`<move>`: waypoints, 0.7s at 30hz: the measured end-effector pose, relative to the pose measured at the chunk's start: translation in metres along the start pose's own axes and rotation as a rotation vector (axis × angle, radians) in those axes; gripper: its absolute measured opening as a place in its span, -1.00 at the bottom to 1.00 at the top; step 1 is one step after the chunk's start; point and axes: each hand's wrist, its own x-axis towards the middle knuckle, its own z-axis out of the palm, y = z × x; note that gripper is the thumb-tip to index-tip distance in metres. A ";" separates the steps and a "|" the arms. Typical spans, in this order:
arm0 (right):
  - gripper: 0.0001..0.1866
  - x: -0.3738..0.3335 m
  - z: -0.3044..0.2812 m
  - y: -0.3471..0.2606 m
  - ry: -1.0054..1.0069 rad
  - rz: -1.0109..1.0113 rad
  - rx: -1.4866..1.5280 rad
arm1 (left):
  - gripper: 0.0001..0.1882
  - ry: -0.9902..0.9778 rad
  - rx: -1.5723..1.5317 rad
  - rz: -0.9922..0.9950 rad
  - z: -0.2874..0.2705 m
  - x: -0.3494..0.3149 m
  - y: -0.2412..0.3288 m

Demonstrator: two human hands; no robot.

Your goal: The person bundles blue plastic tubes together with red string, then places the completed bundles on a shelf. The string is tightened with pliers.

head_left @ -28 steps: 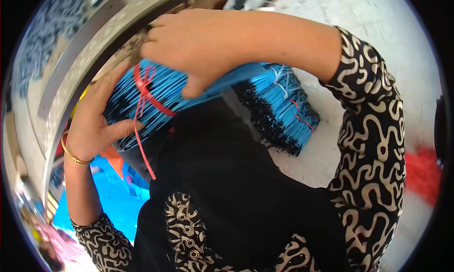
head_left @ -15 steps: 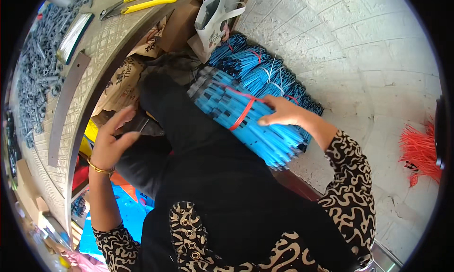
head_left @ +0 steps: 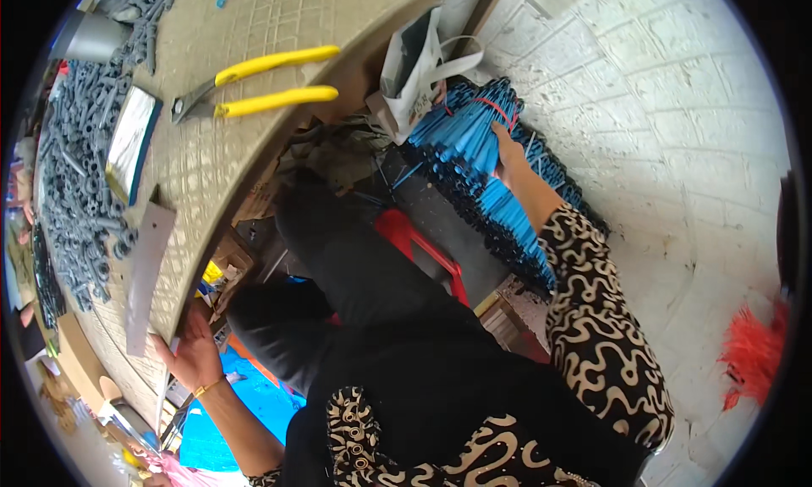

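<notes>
Right hand [head_left: 510, 159] reaches farther forward; left hand [head_left: 194, 355] lower, unclenched.

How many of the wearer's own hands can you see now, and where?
2. The right hand is against a red-tied blue bundle near the white wall; the left hand is at the table's edge. Part of the right is hidden.

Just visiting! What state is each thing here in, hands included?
Left hand: thumb and fingers apart, by the table's edge.
Right hand: touching the blue bundle; grip unclear.
Blue bundle: tied with red band.
Pliers: handles spread.
White bag: mouth open.
Grey parts: loose, heaped.
Metal strip: lying flat.
Red strands: loose, bunched.
</notes>
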 end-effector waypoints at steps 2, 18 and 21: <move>-0.31 0.058 0.018 0.000 0.101 -0.026 -0.015 | -0.32 0.094 0.058 0.003 0.005 0.006 -0.004; -0.41 0.141 0.093 0.041 0.261 -0.422 -1.155 | -0.41 -0.052 0.216 -0.051 -0.005 0.005 0.004; -0.42 0.134 0.073 0.043 0.272 -0.423 -1.202 | -0.42 -0.040 0.212 -0.057 -0.003 0.005 0.009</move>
